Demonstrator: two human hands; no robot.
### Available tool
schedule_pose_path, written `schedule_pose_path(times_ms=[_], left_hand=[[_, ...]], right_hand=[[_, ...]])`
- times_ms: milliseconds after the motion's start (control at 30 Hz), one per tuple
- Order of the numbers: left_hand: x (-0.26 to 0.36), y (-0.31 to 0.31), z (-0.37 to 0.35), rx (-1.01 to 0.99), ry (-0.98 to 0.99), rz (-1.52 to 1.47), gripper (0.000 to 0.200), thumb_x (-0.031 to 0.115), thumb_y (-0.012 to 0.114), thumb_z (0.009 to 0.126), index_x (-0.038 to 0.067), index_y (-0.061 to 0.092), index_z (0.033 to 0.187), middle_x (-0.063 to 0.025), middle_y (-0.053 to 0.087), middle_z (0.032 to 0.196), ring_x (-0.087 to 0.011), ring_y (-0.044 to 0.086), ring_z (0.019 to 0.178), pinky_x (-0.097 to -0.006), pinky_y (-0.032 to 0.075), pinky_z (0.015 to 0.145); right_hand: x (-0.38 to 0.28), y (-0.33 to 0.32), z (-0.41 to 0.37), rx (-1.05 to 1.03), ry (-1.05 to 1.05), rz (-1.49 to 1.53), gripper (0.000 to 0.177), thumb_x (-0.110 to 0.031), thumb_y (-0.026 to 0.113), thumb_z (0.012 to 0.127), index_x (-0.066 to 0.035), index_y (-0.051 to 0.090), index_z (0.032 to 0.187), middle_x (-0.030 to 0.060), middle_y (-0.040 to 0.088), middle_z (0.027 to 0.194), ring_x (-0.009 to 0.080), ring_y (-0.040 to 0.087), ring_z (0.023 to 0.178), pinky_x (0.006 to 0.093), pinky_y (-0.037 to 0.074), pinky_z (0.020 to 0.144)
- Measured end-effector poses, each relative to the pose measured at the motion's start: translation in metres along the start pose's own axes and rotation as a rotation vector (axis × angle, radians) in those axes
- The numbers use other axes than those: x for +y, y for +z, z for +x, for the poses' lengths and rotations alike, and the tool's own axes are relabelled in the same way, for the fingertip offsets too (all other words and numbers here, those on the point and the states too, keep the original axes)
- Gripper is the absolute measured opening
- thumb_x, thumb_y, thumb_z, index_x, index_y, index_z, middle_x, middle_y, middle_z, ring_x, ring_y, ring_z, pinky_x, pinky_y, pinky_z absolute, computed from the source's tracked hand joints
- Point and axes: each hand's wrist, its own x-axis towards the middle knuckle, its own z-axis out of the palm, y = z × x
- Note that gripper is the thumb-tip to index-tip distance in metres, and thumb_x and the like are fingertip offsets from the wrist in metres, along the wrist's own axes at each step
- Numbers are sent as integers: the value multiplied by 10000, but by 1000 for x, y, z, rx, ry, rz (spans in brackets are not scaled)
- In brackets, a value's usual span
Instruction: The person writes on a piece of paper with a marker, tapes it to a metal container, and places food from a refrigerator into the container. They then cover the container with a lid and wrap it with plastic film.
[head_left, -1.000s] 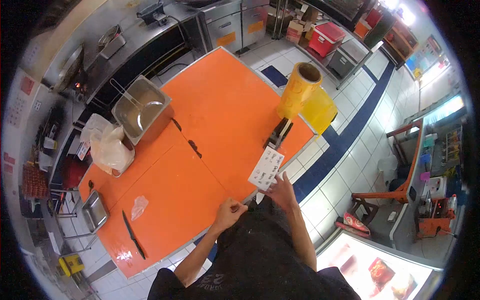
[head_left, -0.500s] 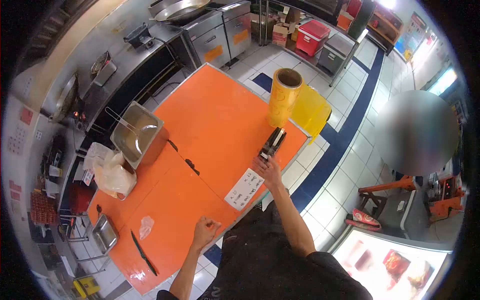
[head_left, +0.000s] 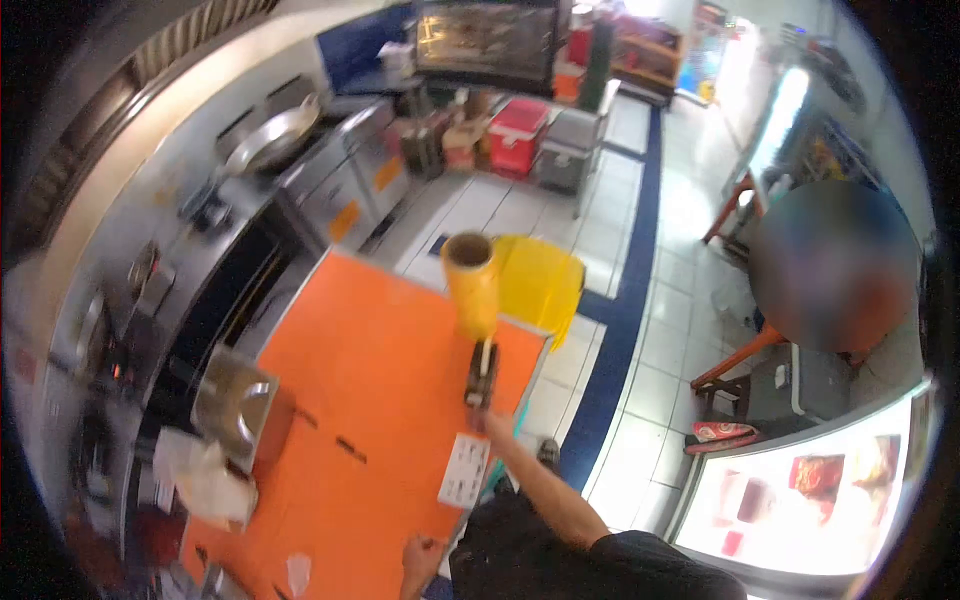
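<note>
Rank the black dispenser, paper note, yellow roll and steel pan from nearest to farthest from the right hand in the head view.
1. Black dispenser, at the fingertips of the right hand.
2. Paper note, just left of the wrist.
3. Yellow roll, beyond the dispenser.
4. Steel pan, far left.

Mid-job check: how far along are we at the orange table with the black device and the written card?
Done: the written card lies flat on the orange table near its edge. In hand: the right hand reaches the near end of the black device; its grip is blurred. The left hand sits at the table edge. Left to do: the yellow film roll stands upright beyond, untouched.
</note>
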Motion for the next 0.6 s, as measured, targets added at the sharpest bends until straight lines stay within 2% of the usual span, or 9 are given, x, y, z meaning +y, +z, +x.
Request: schedule_pose_path(times_ms=[33, 67, 100, 167, 300, 367, 433, 567, 600], left_hand=[[-19, 16, 11, 15, 60, 17, 356, 371, 740, 787, 21, 685, 823, -143, 622, 790, -260, 616, 731, -381, 476, 630], [-40, 26, 23, 36, 109, 35, 401, 369, 755, 763, -19, 671, 819, -151, 625, 728, -271, 609, 656, -387, 473, 600], [-38, 22, 30, 7, -9, 157, 361, 344, 746, 783, -3, 676, 852, -122, 626, 738, -247, 612, 676, -375, 472, 597], [-20, 34, 30, -10, -107, 266, 322, 319, 737, 803, 13, 682, 886, -93, 627, 748, -222, 616, 697, -364, 471, 594], [11, 62, 34, -30, 242, -207, 317, 313, 651, 855, 72, 673, 1059, -125, 622, 736, -202, 593, 659, -373, 482, 600], [50, 78, 38, -74, 355, -320, 328, 312, 630, 868, 86, 671, 1102, -133, 621, 733, -196, 588, 649, -375, 484, 602], [132, 80, 36, -19, 767, -188, 187, 242, 706, 847, 59, 705, 880, -82, 636, 829, -185, 625, 785, -332, 483, 638], [234, 127, 3, -357, 803, -242, 84, 176, 685, 871, 102, 721, 887, -89, 632, 930, -168, 617, 881, -312, 494, 703], [254, 143, -7, -397, 967, -189, 197, 270, 647, 895, 87, 716, 913, -84, 645, 992, -184, 620, 895, -308, 490, 716]], right_hand=[[28, -4, 20, 182, 54, 8, 225, -151, 647, 862, -21, 678, 1043, 81, 690, 857, 168, 638, 690, 307, 506, 605], [-3, -2, 4, 177, 85, -41, 212, -162, 638, 883, -31, 677, 1044, 80, 691, 871, 172, 648, 733, 313, 518, 638], [-37, 9, -26, 162, 114, -79, 200, -173, 628, 903, -41, 675, 1046, 79, 691, 884, 176, 657, 775, 320, 530, 671], [-98, 0, -69, -155, -103, -17, 251, -195, 606, 938, -24, 630, 1119, 78, 686, 990, 200, 658, 950, 351, 536, 824], [-228, -33, -168, -311, -520, -343, 398, -137, 620, 929, -49, 487, 1294, 90, 641, 1158, 213, 600, 1132, 398, 460, 1006], [-279, -60, -212, -272, -672, -452, 422, -119, 647, 905, -50, 499, 1294, 98, 660, 1114, 208, 607, 1114, 395, 475, 988], [-323, -92, -260, -182, -805, -571, 486, -67, 686, 858, -55, 497, 1306, 104, 683, 1050, 197, 630, 1061, 387, 497, 960], [-364, -183, -353, 173, -951, -693, 531, 1, 675, 827, -54, 492, 1322, 85, 690, 956, 164, 672, 876, 339, 537, 830], [-367, -205, -384, 282, -976, -707, 522, 0, 672, 828, -55, 499, 1318, 82, 688, 955, 162, 670, 868, 336, 537, 818]])
